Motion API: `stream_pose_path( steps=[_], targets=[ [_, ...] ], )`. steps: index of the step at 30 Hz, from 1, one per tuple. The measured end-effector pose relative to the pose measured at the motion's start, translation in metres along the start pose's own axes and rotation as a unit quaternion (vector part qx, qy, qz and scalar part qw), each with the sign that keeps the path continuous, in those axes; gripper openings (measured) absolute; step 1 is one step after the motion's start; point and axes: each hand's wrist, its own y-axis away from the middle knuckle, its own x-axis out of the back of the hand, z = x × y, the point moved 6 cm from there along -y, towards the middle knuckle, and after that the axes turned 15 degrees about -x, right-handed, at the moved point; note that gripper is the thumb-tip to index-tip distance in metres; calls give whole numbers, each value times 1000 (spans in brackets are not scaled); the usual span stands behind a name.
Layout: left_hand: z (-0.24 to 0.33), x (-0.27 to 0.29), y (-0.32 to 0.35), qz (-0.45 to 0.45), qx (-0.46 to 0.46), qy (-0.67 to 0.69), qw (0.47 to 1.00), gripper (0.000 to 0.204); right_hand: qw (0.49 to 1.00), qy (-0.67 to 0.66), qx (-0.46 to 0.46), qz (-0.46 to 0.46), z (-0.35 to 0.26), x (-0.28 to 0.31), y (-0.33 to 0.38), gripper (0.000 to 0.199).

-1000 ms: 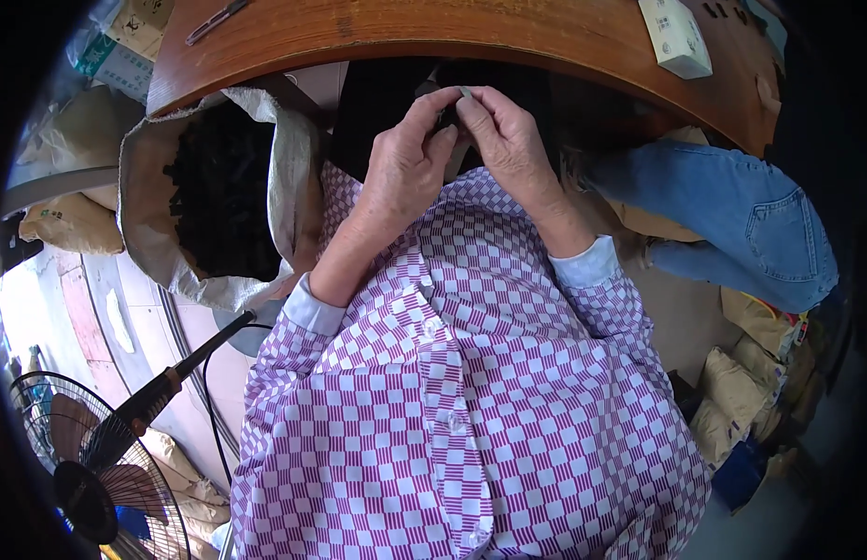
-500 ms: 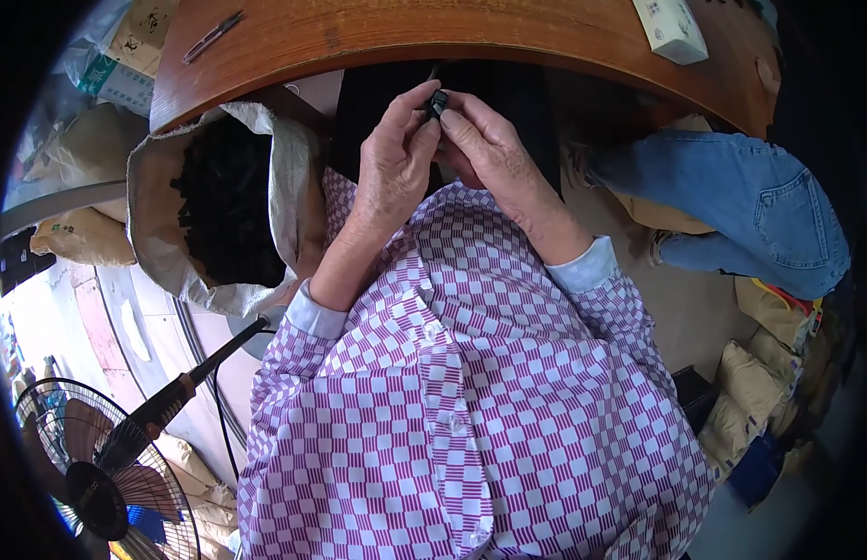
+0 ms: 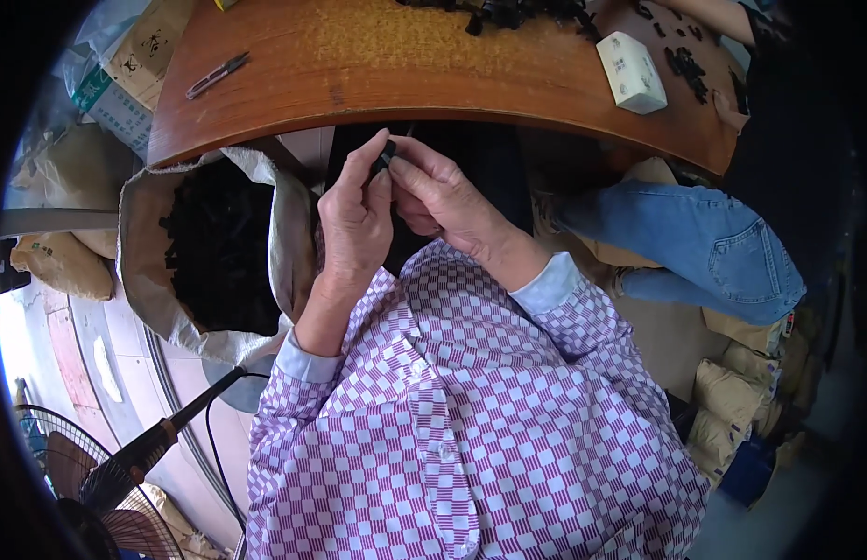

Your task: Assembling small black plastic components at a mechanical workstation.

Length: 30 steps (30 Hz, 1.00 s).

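- Your left hand (image 3: 352,224): thumb and index finger are closed on 1 small black piece (image 3: 387,154), with no free gap at the fingertips.
- Your right hand (image 3: 457,205): thumb and index finger pinch the same piece from the other side; the remaining fingers are curled beneath.
- Piece position: between the fingertips of your 2 hands, above your lap, near the front edge of the wooden table (image 3: 293,89).
- Left of your left forearm: a white woven sack (image 3: 291,247) stands with its mouth wide, containing many black pieces (image 3: 223,252).
- Table, left: a utility knife (image 3: 217,77).
- Table, right: a white box (image 3: 631,75); loose black parts (image 3: 517,11) lie along the far side.
- Right: a co-worker's jeans (image 3: 676,238).
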Motion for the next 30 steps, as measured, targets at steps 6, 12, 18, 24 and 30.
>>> stream_pose_path(
  steps=[6, 12, 18, 24, 30],
  targets=[
    [-2, 36, -7, -25, 6, -73, 997, 35, 966, 260, 2, 14, -33, 4, -27, 28],
    [-57, 167, 7, 102, 160, -200, 961, 32, 603, 617, 222, 455, -163, 121, -31, 54],
    [-81, 193, 36, -14, 190, -416, 889, 34, 520, 665, 112, 525, -184, 160, -60, 60],
    [-102, 194, 38, -68, 182, -475, 858, 37, 718, 551, 111, 411, -186, 176, -65, 38],
    [-51, 146, -9, 24, 146, -192, 970, 42, 861, 454, 143, 180, -156, 110, -57, 26]
  ],
)
